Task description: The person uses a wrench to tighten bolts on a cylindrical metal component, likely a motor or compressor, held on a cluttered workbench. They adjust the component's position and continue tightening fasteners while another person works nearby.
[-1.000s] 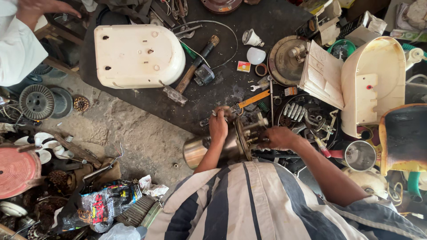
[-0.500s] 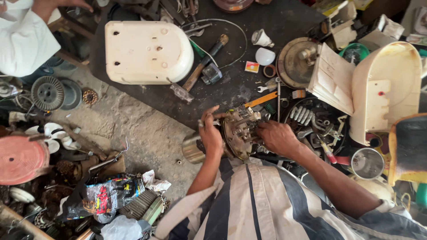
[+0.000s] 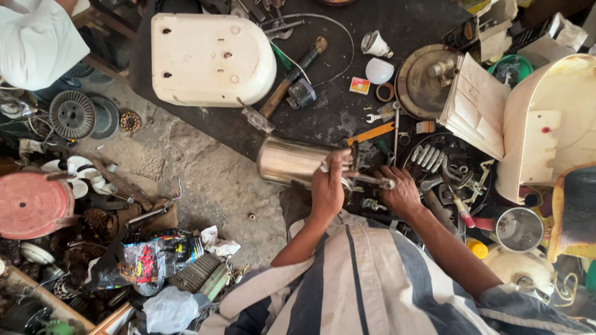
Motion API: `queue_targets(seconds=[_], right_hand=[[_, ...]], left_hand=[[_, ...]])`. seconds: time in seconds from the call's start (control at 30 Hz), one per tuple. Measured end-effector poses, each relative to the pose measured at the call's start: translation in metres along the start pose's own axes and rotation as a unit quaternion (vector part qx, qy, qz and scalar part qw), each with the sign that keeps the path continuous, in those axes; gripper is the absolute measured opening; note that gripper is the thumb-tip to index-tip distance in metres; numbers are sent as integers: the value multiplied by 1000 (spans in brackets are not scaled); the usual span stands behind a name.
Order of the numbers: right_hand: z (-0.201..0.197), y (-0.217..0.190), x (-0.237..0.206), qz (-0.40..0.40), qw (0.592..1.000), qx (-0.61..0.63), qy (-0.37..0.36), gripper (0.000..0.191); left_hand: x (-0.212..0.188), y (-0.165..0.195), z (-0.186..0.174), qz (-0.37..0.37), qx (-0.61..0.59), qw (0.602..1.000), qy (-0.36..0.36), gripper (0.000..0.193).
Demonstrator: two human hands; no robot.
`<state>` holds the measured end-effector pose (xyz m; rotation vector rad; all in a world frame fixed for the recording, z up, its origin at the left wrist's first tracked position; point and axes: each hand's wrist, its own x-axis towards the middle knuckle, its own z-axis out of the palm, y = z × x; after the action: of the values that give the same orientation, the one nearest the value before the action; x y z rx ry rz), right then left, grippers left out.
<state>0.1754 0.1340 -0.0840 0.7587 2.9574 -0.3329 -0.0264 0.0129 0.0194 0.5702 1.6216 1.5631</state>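
My left hand [image 3: 327, 186] grips the end of a shiny steel cylinder [image 3: 288, 162] that lies on its side at the edge of the dark workbench [image 3: 335, 118]. My right hand [image 3: 402, 195] rests just right of it, fingers closed on a small metal fitting with a rod [image 3: 371, 181] at the cylinder's open end. Both forearms reach out from my striped shirt [image 3: 360, 285]. What sits inside the cylinder's end is hidden by my hands.
A cream plastic housing [image 3: 211, 59], a hammer [image 3: 292, 77], a spanner [image 3: 380, 115] and an orange-handled tool [image 3: 371, 133] lie on the bench. Cream casings [image 3: 546, 124], papers [image 3: 475, 105] and a steel pot [image 3: 520, 229] crowd the right. Scrap parts [image 3: 74, 115] and a red disc [image 3: 31, 205] litter the left floor. A person in white [image 3: 37, 40] is top left.
The steel cylinder has been lifted from low beside the bench up to its edge. My left hand moved onto its end, and my right hand followed to the fitting.
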Motion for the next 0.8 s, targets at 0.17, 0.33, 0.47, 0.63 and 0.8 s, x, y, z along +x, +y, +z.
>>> queue_targets(seconds=[0.17, 0.33, 0.47, 0.63, 0.8], right_hand=[[2, 1, -3, 27, 998, 25, -53, 50], [-6, -1, 2, 27, 998, 49, -36, 45], [-16, -6, 7, 31, 999, 28, -26, 44], [-28, -12, 12, 40, 997, 30, -59, 38], [-31, -12, 12, 7, 999, 32, 0, 44]], left_hand=[[22, 0, -6, 113, 119, 984, 75, 48], [37, -1, -10, 152, 222, 962, 54, 42], [36, -1, -6, 113, 172, 978, 29, 38], [46, 0, 0, 161, 220, 961, 48, 29], [48, 6, 6, 141, 309, 940, 30, 29]])
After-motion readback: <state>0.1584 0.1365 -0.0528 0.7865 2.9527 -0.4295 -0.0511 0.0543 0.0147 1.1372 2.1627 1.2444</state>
